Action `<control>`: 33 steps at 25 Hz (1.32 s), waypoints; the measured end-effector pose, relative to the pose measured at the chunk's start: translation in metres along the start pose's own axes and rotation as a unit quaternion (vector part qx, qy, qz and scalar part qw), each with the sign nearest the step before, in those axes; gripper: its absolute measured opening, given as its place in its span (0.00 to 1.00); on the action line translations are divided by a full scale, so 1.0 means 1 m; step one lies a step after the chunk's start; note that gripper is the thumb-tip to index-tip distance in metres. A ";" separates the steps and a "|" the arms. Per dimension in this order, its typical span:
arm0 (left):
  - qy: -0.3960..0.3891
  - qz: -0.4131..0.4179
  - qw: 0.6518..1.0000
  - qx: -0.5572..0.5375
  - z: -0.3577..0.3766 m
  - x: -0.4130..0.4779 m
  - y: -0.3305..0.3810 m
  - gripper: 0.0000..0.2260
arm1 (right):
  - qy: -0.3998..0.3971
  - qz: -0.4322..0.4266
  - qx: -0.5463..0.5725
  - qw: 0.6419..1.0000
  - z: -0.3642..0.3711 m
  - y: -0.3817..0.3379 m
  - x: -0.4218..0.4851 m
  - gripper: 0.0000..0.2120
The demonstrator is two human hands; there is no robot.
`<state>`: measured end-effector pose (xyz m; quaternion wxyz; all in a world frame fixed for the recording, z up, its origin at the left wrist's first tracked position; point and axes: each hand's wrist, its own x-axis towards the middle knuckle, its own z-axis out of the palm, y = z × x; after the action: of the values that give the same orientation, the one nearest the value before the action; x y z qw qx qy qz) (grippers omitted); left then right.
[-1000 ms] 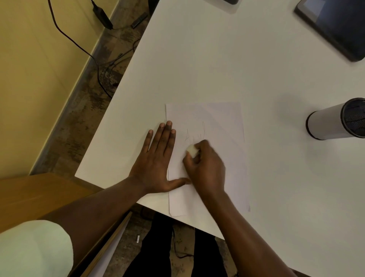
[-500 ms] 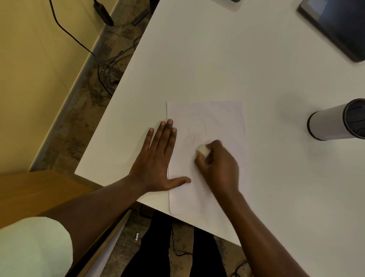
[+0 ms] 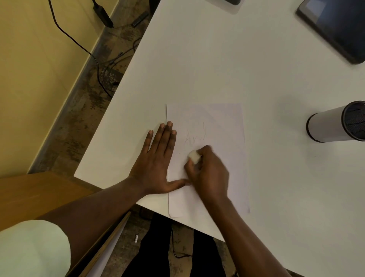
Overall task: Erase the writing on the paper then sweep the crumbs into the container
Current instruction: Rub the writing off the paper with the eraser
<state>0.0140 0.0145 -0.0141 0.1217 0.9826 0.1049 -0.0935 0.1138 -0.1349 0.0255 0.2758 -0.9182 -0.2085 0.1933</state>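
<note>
A white sheet of paper (image 3: 219, 120) lies near the front edge of the white table (image 3: 217, 65), its lower corner hanging slightly over the edge. Faint pencil writing (image 3: 195, 137) shows in the sheet's middle. My left hand (image 3: 158, 162) lies flat with fingers spread on the paper's left edge, thumb on the sheet. My right hand (image 3: 209, 172) is closed around a small white eraser (image 3: 194, 156), pressed on the paper just below the writing. A white cylindrical container (image 3: 327, 128) with a dark open mouth lies on its side at the right.
A dark tablet (image 3: 335, 25) sits at the table's far right corner. Another dark object (image 3: 233, 1) peeks in at the top edge. Cables (image 3: 87, 51) run over the floor on the left, beside a wooden surface (image 3: 39, 193). The person's dark-trousered legs show below the table edge.
My right hand with the eraser slid right across the paper, then came back left to just under the writing. My left hand has stayed flat in place.
</note>
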 end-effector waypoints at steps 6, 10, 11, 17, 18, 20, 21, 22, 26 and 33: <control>-0.004 -0.004 1.000 0.002 -0.002 0.001 0.001 0.62 | 0.057 0.089 0.010 0.994 -0.022 0.026 0.031 0.10; -0.002 -0.002 1.000 -0.005 -0.002 0.001 0.002 0.61 | -0.025 -0.036 -0.010 0.999 -0.005 0.006 0.003 0.11; 0.000 -0.001 1.000 -0.006 -0.002 0.001 0.002 0.61 | -0.031 -0.051 -0.020 0.998 -0.008 0.011 0.002 0.11; -0.002 -0.004 1.000 0.001 -0.002 0.000 0.001 0.61 | 0.008 0.009 -0.017 1.000 -0.026 0.031 0.019 0.11; -0.002 -0.005 1.000 0.001 -0.001 0.000 0.001 0.61 | -0.021 -0.041 -0.030 0.998 -0.018 0.023 0.008 0.11; -0.002 -0.005 1.000 0.002 -0.001 0.001 0.001 0.61 | -0.027 -0.075 -0.048 0.996 -0.017 0.025 0.002 0.11; -0.002 -0.004 1.000 0.002 -0.001 0.000 0.001 0.61 | -0.013 -0.042 -0.050 0.998 -0.023 0.034 0.009 0.11; -0.001 -0.003 1.000 0.002 0.000 0.001 0.001 0.61 | 0.010 0.005 -0.045 0.999 -0.031 0.042 0.019 0.11; -0.002 -0.004 1.000 -0.003 -0.001 0.000 0.001 0.61 | 0.012 0.019 -0.007 1.000 -0.026 0.030 0.019 0.11; -0.004 -0.002 1.000 0.000 -0.001 0.001 0.001 0.61 | 0.018 0.034 0.031 0.999 -0.024 0.031 0.031 0.10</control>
<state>0.0152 0.0139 -0.0128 0.1222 0.9819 0.1063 -0.0981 0.1600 -0.1537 0.0185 0.3008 -0.9191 -0.1664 0.1925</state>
